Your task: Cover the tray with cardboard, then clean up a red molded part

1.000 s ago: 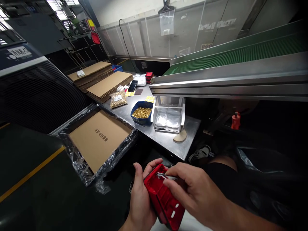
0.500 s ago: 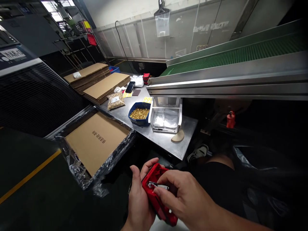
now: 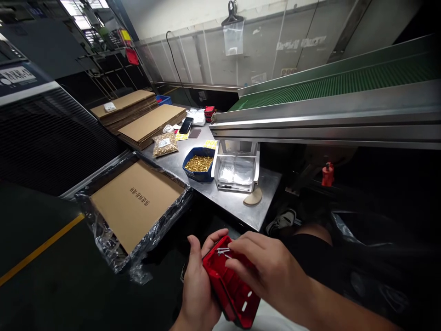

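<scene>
My left hand (image 3: 201, 285) is wrapped round a red plastic shell (image 3: 220, 280), open on top with a dark outer edge, and tilts it towards me. Inside its far end show several thin silver pieces (image 3: 223, 251) that look like screws. The thumb and index finger of my right hand (image 3: 265, 264) reach into the shell and pinch these pieces at their near ends; the other fingers are curled behind. Part of the shell's right side is hidden by my right hand. Small pale openings show in its lower end.
On the metal table (image 3: 237, 216) stand a blue bin (image 3: 198, 175) of small brass-coloured parts, a clear bin (image 3: 236, 172) of plastic bags and a tan semicircular piece (image 3: 253, 196). A plastic-lined carton (image 3: 134, 207) is at left. A green conveyor (image 3: 310, 92) slopes up at right.
The silver pieces have gone from a bunched, overlapping cluster to separate thin lengths. My right hand has shifted slightly up and right, its fingers more spread, exposing more of the shell's inside.
</scene>
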A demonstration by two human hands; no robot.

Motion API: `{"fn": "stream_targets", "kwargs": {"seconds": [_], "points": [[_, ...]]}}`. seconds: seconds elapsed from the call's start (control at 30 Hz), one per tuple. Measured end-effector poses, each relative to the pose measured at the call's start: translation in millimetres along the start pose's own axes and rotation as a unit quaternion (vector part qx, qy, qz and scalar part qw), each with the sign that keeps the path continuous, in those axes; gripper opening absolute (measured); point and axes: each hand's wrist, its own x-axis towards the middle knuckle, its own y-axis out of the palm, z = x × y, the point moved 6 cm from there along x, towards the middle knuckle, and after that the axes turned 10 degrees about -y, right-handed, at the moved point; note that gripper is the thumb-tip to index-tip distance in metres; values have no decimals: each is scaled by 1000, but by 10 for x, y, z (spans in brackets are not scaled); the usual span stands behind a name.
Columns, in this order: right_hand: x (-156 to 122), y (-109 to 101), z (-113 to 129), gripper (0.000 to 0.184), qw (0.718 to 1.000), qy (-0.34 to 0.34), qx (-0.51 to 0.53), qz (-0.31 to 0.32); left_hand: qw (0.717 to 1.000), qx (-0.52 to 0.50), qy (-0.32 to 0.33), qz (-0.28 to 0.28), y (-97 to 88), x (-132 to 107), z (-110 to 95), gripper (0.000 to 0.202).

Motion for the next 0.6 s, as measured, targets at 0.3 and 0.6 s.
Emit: {"fn": "stream_targets", "kwargs": {"seconds": [0.3, 0.6], "points": [[-2, 119, 154, 13, 972, -189, -134, 24, 999, 4, -39, -5, 0, -11, 42, 62], [-56, 185, 87, 14, 965, -213, -133, 75, 998, -5, -67, -1, 48, 2, 86, 58]]}}
